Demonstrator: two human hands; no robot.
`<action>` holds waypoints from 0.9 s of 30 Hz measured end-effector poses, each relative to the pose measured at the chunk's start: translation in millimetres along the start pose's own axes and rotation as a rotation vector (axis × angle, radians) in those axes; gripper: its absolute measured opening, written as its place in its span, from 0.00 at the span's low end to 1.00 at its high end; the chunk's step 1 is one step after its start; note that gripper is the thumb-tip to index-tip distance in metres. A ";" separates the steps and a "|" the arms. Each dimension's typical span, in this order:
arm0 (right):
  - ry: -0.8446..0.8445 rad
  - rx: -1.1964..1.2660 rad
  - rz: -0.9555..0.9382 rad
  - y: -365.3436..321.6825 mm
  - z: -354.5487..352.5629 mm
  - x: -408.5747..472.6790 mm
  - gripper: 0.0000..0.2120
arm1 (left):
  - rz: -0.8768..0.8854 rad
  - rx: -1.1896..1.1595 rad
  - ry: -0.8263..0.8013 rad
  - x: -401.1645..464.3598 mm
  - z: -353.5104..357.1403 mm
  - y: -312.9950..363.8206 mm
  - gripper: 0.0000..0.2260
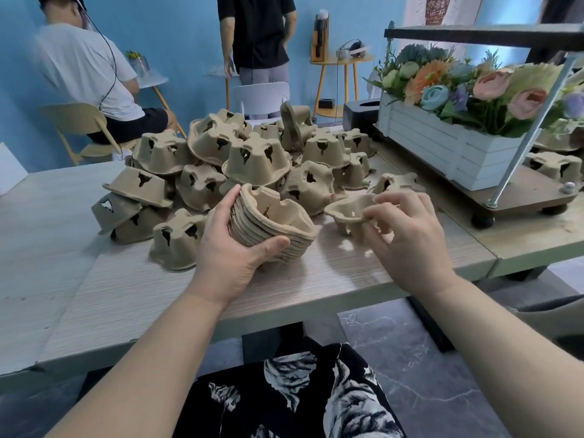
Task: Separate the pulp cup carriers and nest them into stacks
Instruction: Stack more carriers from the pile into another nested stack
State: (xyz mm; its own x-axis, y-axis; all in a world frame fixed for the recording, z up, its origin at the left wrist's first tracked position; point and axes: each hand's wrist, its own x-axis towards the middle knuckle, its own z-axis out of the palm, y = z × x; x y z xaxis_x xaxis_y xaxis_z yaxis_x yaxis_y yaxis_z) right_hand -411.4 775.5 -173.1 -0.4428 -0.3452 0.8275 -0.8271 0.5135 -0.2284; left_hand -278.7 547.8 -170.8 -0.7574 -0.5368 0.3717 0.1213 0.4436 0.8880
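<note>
1. A nested stack of carriers [271, 226] is held in the left hand [230, 251] at the centre of the frame; the thumb is curled over its near rim and the fingers are wrapped round its far side, with the stack tilted so that its open cups face up and right.
2. A single carrier [347, 213] is pinched by the right hand [407, 235] just right of the stack, cups upward; its rim is gripped between thumb and fingertips, with the other fingers loosely curled.
3. The single carrier and the stack are seen close beside each other, not touching, both just above the table [142, 286].
4. A loose pile of carriers [240, 159] is spread across the table in the middle of the frame, behind both hands; most lie upside down, with dark cut-outs showing.
5. One carrier [398, 181] lies apart, right of the pile, near the right hand's fingers.
6. A white planter box [442, 150] filled with flowers [474, 80] is set on a wheeled wooden board [521, 200] in the right upper part of the frame.
7. Two people are seen in the upper left, one seated on a chair [79, 128], one standing.
8. A patterned black-and-white garment [290, 396] fills the lower centre.
</note>
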 end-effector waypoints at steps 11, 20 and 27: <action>-0.092 -0.041 0.032 7.7 -4.2 -11.9 0.08 | -0.013 0.009 -0.041 -2.6 4.2 5.3 0.54; -0.461 0.025 0.048 -7.3 -11.9 -9.3 0.18 | -0.020 0.003 -0.035 -3.3 2.6 4.7 0.54; -0.270 0.033 0.002 -11.0 1.8 -15.2 0.10 | -0.012 0.010 -0.042 -6.5 3.4 9.7 0.55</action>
State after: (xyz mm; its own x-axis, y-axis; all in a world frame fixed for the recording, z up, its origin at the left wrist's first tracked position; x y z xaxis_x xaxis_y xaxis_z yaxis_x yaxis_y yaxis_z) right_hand -396.2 773.7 -184.1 -0.5169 -0.5434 0.6615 -0.8351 0.4900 -0.2500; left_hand -274.8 558.0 -165.5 -0.7851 -0.5114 0.3494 0.1062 0.4446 0.8894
